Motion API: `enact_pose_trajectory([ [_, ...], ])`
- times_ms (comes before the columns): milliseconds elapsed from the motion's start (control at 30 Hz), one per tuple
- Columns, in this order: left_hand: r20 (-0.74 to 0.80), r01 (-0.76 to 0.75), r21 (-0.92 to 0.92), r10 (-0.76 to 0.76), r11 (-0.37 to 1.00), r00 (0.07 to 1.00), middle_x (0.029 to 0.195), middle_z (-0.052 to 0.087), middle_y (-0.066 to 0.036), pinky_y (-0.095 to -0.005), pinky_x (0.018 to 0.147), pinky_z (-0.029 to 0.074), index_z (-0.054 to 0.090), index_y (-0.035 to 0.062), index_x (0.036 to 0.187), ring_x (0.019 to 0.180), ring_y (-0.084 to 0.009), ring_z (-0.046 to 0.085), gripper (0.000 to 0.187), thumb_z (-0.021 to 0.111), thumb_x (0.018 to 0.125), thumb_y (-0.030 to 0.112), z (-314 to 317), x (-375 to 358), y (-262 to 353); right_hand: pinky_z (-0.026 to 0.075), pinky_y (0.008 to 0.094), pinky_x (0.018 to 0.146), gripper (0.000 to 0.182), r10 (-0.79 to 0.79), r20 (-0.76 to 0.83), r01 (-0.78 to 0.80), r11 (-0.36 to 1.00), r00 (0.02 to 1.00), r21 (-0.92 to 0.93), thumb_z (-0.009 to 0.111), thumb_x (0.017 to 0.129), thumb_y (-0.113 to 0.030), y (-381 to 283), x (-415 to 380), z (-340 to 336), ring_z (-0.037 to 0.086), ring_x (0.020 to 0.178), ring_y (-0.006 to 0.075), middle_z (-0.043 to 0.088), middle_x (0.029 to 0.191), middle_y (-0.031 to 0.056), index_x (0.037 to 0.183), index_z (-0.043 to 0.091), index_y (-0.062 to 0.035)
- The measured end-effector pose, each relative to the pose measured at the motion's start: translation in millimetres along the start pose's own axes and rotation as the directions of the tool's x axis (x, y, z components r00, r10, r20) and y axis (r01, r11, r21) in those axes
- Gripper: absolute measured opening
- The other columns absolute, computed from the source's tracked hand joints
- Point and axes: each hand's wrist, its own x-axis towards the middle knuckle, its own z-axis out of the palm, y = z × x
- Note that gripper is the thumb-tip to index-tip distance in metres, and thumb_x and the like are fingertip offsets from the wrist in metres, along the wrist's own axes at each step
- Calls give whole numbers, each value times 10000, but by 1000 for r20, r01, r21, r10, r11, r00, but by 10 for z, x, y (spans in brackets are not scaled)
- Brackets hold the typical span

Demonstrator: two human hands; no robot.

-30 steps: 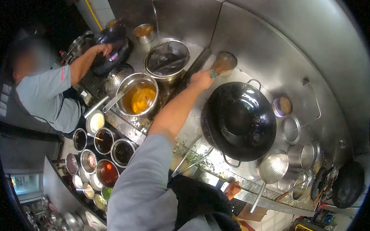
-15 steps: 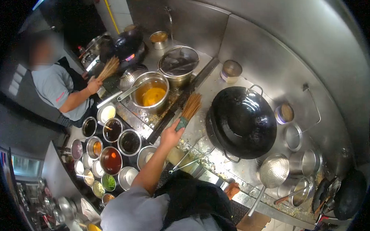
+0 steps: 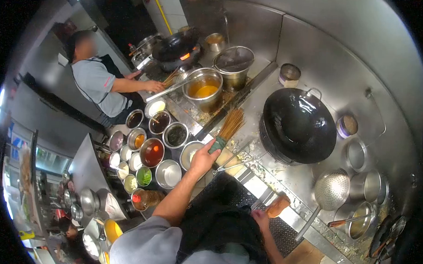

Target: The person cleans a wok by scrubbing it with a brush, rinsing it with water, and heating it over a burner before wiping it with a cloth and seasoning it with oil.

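My left hand grips the green-wrapped handle of a bamboo wok brush. Its bristles point up over the steel stove top, left of the big black wok. The wok sits on its burner and looks empty. My right hand is low at the stove's front rail, and its fingers seem closed around a brown lever handle. A dark apron covers my front below.
A co-worker at the left holds another brush near a second wok. A pot of yellow oil, a strainer-topped pot and several sauce bowls stand left. A perforated ladle and steel tins lie right.
My left hand pulled the brush back from behind the wok to the near left of it. My right hand came into view at the brown handle. The co-worker lowered their brush.
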Motion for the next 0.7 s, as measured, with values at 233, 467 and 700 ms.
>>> enact_pose_trajectory([
  [233,-94,-208,-15,206,978,974,944,689,-205,-357,785,504,551,144,1361,830,-286,663,545,696,870,333,-54,112,-342,509,413,855,605,294,491,-560,587,820,584,641,898,-486,-902,1198,811,584,1045,254,612,1199,120,1309,508,-62],
  [467,92,-225,115,215,968,972,1076,679,-231,-395,853,517,542,117,1358,1006,-359,670,559,677,865,342,-200,888,152,376,476,1006,538,365,497,-593,227,787,772,613,899,-525,-1142,1999,1460,519,1140,261,609,1191,107,1229,531,-108],
  [700,210,-282,270,229,921,950,1173,645,-217,-450,934,488,554,148,1349,1096,-386,613,556,613,865,415,643,2481,181,488,371,767,267,340,389,-466,186,856,865,578,968,-386,-1403,1726,1249,607,790,158,639,864,12,1047,592,-131],
])
